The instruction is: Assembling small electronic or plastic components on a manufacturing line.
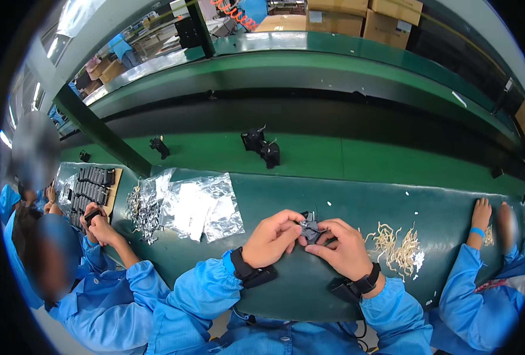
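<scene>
Both forearms (209, 285), blue-sleeved, angle inward from the lower edge over the green table (309, 290). The left hand (268, 241), bent at the knuckles, pinches one side of the dark part (311, 231); the right hand (346, 249), curled, grips the other. The part sits between them, left of the pale strips (392, 245).

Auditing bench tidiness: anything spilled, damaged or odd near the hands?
Mildly: a few white bits lie scattered on the green tabletop, apart from the white cluster beside the beige strips, so they look strayed. Damage to the dark part held by left hand and right hand can't be judged.
</scene>
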The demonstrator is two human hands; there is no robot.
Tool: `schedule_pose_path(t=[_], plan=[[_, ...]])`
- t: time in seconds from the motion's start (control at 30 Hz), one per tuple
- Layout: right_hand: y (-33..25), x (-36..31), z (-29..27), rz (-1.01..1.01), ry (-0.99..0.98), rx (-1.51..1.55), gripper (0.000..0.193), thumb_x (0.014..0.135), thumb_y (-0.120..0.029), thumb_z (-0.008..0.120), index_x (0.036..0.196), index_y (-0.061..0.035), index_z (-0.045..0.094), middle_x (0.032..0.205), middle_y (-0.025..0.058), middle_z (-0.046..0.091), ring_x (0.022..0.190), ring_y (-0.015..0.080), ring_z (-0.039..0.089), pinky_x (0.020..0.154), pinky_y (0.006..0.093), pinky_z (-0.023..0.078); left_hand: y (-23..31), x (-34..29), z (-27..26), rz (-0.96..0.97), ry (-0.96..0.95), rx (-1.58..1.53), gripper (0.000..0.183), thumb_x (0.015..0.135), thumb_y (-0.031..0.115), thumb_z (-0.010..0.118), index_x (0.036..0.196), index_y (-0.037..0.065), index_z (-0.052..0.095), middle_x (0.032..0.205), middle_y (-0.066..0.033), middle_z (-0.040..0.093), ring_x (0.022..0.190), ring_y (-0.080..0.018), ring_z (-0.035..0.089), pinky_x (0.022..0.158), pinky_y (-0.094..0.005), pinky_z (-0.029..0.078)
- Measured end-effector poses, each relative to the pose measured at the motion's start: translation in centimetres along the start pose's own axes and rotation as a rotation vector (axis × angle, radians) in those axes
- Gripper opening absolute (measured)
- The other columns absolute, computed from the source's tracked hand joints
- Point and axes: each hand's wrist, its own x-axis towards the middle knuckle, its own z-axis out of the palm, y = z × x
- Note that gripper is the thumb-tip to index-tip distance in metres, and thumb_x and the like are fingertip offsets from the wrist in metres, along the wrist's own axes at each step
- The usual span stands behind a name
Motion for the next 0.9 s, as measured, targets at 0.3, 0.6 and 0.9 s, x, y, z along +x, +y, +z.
schedule_pose_path(t=[0.3, 0.6, 0.9], plan=[[-1.1, -0.8, 0.2, -0.028, 0.206, 0.091, 0.017, 0.086, -0.008, 0.080, 0.096, 0.0008, 0.069, 0.093, 0.0098, 0.069, 0.075, 0.0168, 0.071, 0.061, 0.0278, 0.058, 0.1, -0.3, 1.3, 0.095, 0.151, 0.375, 0.026, 0.103, 0.008, 0.058, 0.128, -0.001, 0.056, 0.095, -0.0071, 0.069, 0.077, -0.0093, 0.064, 0.069, -0.0245, 0.052], [-1.7, -1.0, 0.0, -0.381, 0.266, -0.117, 0.016, 0.076, 0.001, 0.081, 0.090, -0.0028, 0.073, 0.090, 0.0090, 0.071, 0.071, 0.0223, 0.068, 0.060, 0.0327, 0.055, 0.5, -1.7, 3.8, 0.094, 0.146, -0.049, 0.016, 0.102, -0.002, 0.055, 0.118, -0.002, 0.051, 0.102, -0.0118, 0.068, 0.096, -0.0183, 0.071, 0.084, -0.0323, 0.060], [-2.0, -1.0, 0.0, -0.462, 0.239, -0.249, 0.025, 0.073, -0.001, 0.083, 0.097, -0.0026, 0.075, 0.092, 0.0089, 0.072, 0.075, 0.0259, 0.067, 0.064, 0.0348, 0.054, 1.0, -2.2, 3.7, 0.128, 0.094, 0.138, 0.012, 0.104, 0.005, 0.056, 0.109, -0.005, 0.059, 0.102, -0.0132, 0.070, 0.093, -0.0183, 0.073, 0.082, -0.0297, 0.060]])
